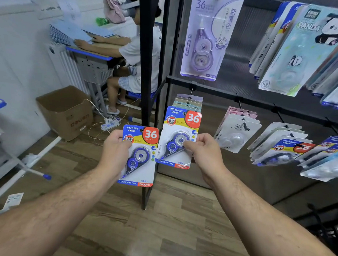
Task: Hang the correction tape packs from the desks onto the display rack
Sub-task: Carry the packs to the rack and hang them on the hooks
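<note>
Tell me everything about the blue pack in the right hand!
The correction tape pack is a glossy card, blue and yellow, with a red circle reading 36 and a hang hole on top. A clear plastic bubble covers a blue-and-white tape dispenser. The bottom strip reads CORRECTION TAPE SMOOTH. It is upright, slightly tilted, in front of a row of hanging packs. The right hand pinches its right edge, thumb on the bubble.

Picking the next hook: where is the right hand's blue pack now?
Head view, just right of centre: the right hand holds the blue pack before the pastel packs hanging on the rack.
</note>
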`<control>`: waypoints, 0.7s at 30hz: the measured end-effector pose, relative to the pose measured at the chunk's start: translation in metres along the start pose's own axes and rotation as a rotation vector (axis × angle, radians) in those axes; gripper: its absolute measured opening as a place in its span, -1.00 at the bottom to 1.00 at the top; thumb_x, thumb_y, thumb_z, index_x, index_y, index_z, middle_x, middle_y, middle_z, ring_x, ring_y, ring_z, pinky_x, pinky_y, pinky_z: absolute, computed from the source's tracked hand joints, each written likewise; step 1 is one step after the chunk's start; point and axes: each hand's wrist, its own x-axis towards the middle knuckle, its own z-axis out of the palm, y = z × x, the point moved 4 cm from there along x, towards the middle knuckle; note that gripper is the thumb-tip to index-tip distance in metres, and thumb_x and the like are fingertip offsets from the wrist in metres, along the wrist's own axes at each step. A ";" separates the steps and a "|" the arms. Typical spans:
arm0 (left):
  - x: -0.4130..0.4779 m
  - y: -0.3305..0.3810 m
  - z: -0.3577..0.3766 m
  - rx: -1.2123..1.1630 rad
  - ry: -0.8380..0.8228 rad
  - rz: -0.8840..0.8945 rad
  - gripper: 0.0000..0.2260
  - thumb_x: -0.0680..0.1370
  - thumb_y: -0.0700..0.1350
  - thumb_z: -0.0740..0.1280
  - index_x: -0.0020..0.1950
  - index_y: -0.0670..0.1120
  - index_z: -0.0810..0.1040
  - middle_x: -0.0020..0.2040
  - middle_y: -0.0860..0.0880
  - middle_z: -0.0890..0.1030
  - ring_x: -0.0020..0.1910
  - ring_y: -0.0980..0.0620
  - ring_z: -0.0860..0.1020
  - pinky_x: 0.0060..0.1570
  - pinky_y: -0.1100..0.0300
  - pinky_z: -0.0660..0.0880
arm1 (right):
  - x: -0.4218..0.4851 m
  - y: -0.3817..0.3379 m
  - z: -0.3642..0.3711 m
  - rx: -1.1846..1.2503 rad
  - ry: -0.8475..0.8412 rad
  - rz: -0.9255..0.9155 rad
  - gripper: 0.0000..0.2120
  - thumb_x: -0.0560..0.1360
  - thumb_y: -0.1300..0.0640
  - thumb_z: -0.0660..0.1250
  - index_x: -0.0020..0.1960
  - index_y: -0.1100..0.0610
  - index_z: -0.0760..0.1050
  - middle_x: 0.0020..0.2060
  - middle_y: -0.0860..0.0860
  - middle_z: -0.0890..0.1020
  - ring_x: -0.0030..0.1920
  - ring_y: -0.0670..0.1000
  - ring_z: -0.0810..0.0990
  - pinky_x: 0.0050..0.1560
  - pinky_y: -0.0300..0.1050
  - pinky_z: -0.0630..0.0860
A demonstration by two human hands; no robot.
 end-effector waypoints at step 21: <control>-0.003 0.003 0.019 0.085 -0.086 0.005 -0.91 0.64 -0.29 0.28 0.03 -0.10 0.50 -0.05 -0.14 0.72 -0.11 -0.11 0.74 -0.19 0.03 0.65 | 0.032 0.002 -0.007 -0.456 0.155 0.103 -0.62 0.49 -0.02 0.36 -0.42 0.17 0.47 -0.56 0.13 0.59 -0.52 0.15 0.54 -0.26 0.12 0.61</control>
